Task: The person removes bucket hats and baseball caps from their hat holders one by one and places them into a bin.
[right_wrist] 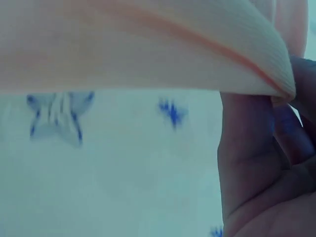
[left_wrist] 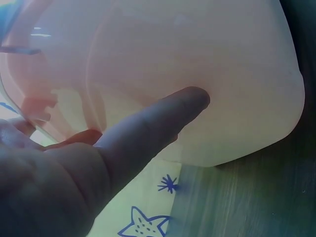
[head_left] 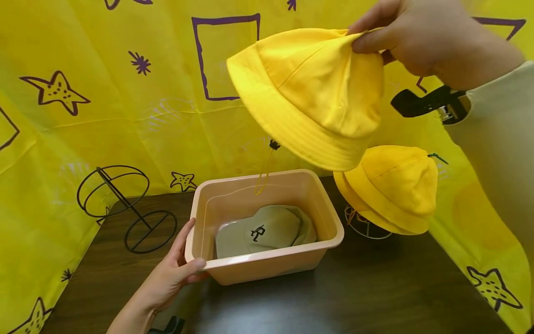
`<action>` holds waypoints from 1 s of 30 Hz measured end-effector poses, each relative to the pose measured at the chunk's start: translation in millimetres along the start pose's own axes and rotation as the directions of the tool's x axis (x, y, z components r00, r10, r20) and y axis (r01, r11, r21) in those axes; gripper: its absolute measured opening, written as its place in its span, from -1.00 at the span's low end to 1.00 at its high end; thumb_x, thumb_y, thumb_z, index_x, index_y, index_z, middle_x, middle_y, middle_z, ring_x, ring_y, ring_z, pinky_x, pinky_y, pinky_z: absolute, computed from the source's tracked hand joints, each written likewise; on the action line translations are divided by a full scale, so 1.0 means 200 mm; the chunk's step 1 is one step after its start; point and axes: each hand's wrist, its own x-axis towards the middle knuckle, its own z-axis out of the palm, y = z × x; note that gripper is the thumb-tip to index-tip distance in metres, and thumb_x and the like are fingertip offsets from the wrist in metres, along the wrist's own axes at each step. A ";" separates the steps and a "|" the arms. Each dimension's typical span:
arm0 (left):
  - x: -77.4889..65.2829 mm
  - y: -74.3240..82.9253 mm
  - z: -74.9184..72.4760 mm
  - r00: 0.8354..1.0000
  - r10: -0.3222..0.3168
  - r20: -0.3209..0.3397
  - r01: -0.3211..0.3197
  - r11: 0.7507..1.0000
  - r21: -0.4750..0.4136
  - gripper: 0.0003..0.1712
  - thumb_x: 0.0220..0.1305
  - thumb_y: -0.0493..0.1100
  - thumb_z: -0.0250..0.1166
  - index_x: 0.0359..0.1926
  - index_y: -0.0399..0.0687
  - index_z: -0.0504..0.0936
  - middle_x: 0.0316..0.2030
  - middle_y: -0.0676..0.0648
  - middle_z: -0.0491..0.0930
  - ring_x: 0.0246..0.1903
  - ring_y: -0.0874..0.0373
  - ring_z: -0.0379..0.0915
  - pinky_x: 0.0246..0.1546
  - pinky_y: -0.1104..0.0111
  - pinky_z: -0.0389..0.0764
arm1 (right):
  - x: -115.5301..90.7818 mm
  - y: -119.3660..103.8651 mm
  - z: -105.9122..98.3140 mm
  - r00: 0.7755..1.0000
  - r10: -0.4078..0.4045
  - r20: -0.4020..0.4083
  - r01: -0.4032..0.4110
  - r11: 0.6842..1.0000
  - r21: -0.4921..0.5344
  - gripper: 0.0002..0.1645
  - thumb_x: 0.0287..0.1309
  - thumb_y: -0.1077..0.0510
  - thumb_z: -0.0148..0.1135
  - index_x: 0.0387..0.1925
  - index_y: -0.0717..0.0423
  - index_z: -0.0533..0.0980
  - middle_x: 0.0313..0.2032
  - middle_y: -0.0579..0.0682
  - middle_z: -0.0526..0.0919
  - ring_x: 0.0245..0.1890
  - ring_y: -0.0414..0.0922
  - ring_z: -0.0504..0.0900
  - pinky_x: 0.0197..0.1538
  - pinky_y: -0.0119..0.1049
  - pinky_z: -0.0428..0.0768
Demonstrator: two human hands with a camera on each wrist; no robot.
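Right grip (head_left: pixel 421 37): thumb and fingers pinch the crown of the held hat, upper right of the frame.
Held hat (head_left: pixel 308 93): yellow, tilted, upper centre, above the bin; a black toggle (head_left: pixel 274 144) and thin cord hang below its brim.
Left grip (head_left: pixel 170 273): holds the bin at its near-left corner, lower left of centre, thumb at the rim; the left wrist view shows a finger along the outer wall.
Bin (head_left: pixel 271 271): peach, centre of the frame, on the dark bench (head_left: pixel 388 287).
Cap (head_left: pixel 277 229): grey-green, black R, lying inside the bin.
Other yellow hat (head_left: pixel 396 185): right of centre, on a wire stand.
Black rack (head_left: pixel 125 199): left, bare wire rings.
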 end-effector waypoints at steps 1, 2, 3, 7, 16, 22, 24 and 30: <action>0.00 0.00 0.00 1.000 -0.002 -0.001 0.002 1.000 0.001 0.11 0.37 -0.43 0.17 0.59 0.27 -0.35 0.44 -0.46 -0.35 0.07 -0.15 0.42 -0.07 0.02 0.60 | 0.00 -0.03 0.05 1.000 -0.012 0.011 0.012 1.000 0.022 -0.52 0.13 -0.03 0.43 0.08 0.01 0.64 0.02 -0.05 0.60 -0.16 -0.04 0.59 -0.46 -0.46 0.58; 0.00 0.00 0.00 1.000 -0.006 -0.001 0.006 1.000 0.004 0.11 0.37 -0.43 0.17 0.59 0.27 -0.35 0.44 -0.45 -0.36 0.06 -0.14 0.43 -0.06 0.02 0.60 | 0.00 -0.05 0.11 0.999 -0.024 0.024 0.023 0.999 0.044 -0.53 0.11 -0.01 0.45 0.05 0.04 0.66 0.01 -0.03 0.62 -0.16 -0.03 0.61 -0.37 -0.46 0.61; 0.00 0.00 0.00 1.000 -0.009 -0.002 0.009 1.000 0.006 0.10 0.37 -0.43 0.17 0.59 0.28 -0.35 0.44 -0.45 -0.36 0.06 -0.13 0.44 -0.06 0.02 0.59 | 0.00 -0.07 0.17 0.999 -0.038 0.038 0.036 0.997 0.061 -0.55 0.10 0.01 0.46 0.03 0.05 0.67 0.01 -0.02 0.63 -0.16 -0.02 0.62 -0.34 -0.43 0.62; -0.01 0.00 0.00 1.000 -0.022 -0.002 0.022 1.000 0.015 0.09 0.39 -0.42 0.16 0.59 0.29 -0.36 0.45 -0.44 -0.40 0.08 -0.18 0.42 -0.03 0.02 0.58 | -0.02 -0.10 0.40 0.987 -0.104 0.119 0.091 0.990 0.107 -0.68 0.18 0.09 0.42 -0.03 0.09 0.70 0.00 0.00 0.65 -0.14 -0.03 0.64 -0.21 -0.32 0.66; 0.00 0.00 0.01 0.999 -0.028 -0.016 0.028 0.999 0.028 0.09 0.38 -0.38 0.17 0.59 0.29 -0.34 0.48 -0.38 -0.45 0.15 -0.36 0.32 -0.01 -0.04 0.55 | -0.04 0.25 0.86 0.862 -0.298 0.410 0.411 0.885 -0.221 -0.85 0.24 0.23 0.36 -0.23 -0.04 0.78 -0.19 -0.12 0.75 -0.15 -0.12 0.66 -0.05 -0.21 0.58; 0.00 0.01 0.01 0.999 -0.024 -0.027 0.026 0.998 0.048 0.09 0.36 -0.40 0.18 0.59 0.27 -0.31 0.49 -0.33 -0.40 0.14 -0.37 0.30 -0.03 -0.04 0.56 | -0.04 0.34 1.00 0.801 -0.309 0.513 0.504 0.811 -0.299 -0.81 0.27 0.27 0.31 -0.23 -0.05 0.78 -0.20 -0.12 0.75 -0.11 -0.10 0.66 0.06 -0.16 0.55; 0.00 0.01 0.02 0.999 -0.032 -0.030 0.033 0.998 0.048 0.09 0.36 -0.39 0.19 0.59 0.28 -0.31 0.49 -0.32 -0.40 0.14 -0.36 0.31 -0.03 -0.05 0.56 | -0.05 0.33 1.04 0.783 -0.303 0.543 0.517 0.803 -0.296 -0.80 0.28 0.28 0.29 -0.22 -0.02 0.77 -0.19 -0.09 0.74 -0.10 -0.09 0.66 0.07 -0.16 0.55; 0.01 0.02 0.02 0.998 -0.051 -0.033 0.052 0.998 0.045 0.11 0.36 -0.36 0.22 0.59 0.29 -0.32 0.50 -0.29 -0.43 0.14 -0.33 0.33 -0.01 -0.08 0.54 | -0.11 0.26 1.15 0.729 0.004 0.684 0.411 0.797 -0.443 -0.80 0.29 0.08 0.25 -0.23 0.12 0.69 -0.31 -0.05 0.66 -0.29 -0.09 0.58 -0.13 -0.22 0.54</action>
